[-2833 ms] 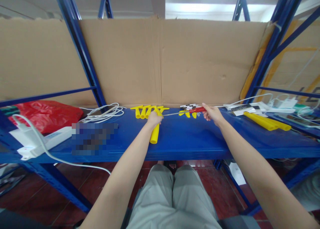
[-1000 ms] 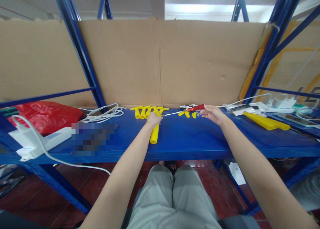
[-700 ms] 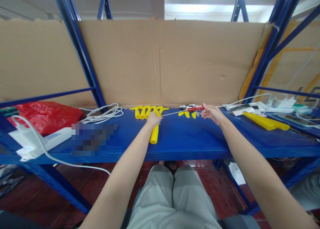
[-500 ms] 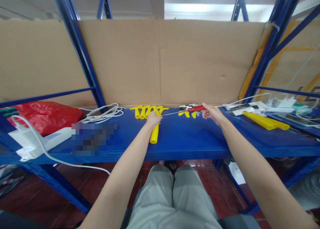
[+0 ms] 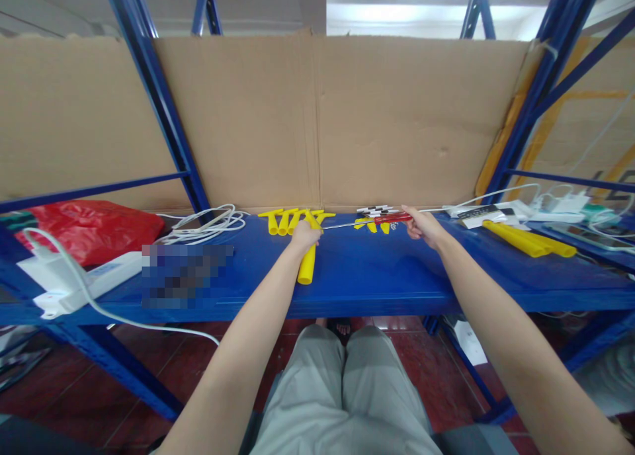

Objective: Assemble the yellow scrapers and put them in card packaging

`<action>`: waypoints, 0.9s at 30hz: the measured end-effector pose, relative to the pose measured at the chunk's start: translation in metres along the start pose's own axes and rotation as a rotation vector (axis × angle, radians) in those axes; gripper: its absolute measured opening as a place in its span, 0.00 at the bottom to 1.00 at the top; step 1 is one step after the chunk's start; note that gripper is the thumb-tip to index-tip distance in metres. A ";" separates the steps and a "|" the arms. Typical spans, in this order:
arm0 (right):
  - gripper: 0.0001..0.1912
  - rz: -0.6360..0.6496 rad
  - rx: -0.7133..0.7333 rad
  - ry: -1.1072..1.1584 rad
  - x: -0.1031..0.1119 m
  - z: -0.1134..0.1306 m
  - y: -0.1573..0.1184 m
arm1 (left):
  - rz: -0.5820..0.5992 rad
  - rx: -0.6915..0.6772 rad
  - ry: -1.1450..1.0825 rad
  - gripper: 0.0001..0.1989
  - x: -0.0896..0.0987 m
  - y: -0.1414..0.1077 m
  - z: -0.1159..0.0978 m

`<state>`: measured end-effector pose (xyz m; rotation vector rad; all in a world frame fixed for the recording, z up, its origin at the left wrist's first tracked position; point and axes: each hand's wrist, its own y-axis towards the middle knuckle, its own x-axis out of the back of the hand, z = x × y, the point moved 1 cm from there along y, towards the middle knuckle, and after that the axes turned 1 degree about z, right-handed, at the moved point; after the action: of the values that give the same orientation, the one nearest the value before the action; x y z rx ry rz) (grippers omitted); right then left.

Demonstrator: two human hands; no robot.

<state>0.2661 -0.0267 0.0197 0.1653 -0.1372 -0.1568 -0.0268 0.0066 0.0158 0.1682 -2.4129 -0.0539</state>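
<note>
Since the blue tabletop looks slick, the yellow tube, on or just above it with open end frontward, could twist if the left hand, clasped round its upper part, loosens. The right hand grips the red-handled screwdriver by its handle end; tip hidden at the left hand, so skewed pressure could slip it into that hand. A low wrist could scatter the small yellow pieces nearby.
</note>
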 end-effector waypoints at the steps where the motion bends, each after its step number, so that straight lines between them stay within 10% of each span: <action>1: 0.25 -0.006 -0.022 0.001 0.000 0.000 0.001 | 0.001 -0.001 -0.002 0.04 0.000 0.000 0.000; 27: 0.06 0.133 0.063 0.296 0.001 0.006 -0.001 | -0.001 0.004 0.011 0.05 0.000 -0.001 0.001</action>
<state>0.2661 -0.0292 0.0252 0.2396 0.1413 0.0051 -0.0270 0.0056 0.0151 0.1706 -2.4025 -0.0484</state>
